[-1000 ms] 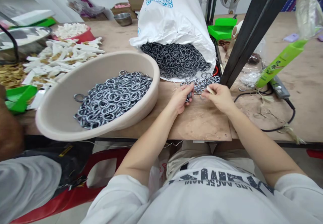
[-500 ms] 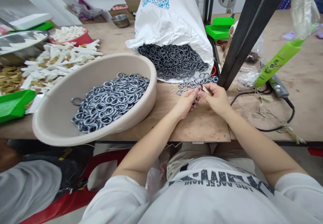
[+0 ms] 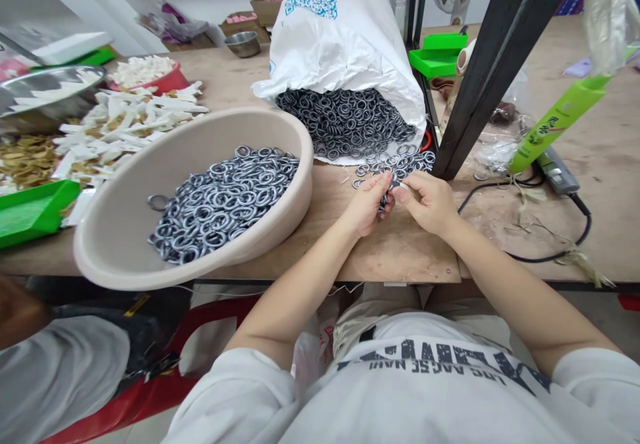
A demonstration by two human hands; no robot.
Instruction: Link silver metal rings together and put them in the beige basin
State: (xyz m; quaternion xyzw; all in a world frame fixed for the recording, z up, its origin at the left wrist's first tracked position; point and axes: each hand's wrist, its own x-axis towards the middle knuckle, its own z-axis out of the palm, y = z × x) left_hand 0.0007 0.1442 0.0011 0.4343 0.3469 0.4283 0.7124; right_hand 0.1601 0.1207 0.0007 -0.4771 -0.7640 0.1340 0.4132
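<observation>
Both hands are working close together above the near edge of the wooden tabletop, fingertips nearly meeting. The left hand is curling around a small cluster of dark grey rings, thumb and index pinching toward the right. The right hand is pinching a small pale piece between thumb and fingers; its shape is mostly hiding behind them.

Just beyond the hands, loose rings are lying scattered on the tabletop: round, smooth, with a dull metallic sheen. Behind these, a white woven-looking sack, creased and printed in blue, is lying with its mouth facing near and showing a dense mass of similar rings.

To the left, a beige, smooth-walled oval-looking basin is holding a heap of glossy blue-grey rings. Farther left, flat white strips are overlapping in an irregular pile; a green tray is sitting near them.

To the right, a dark, angular post is leaning in view, and a glossy lime-green packet is standing tilted beside a black cable.
</observation>
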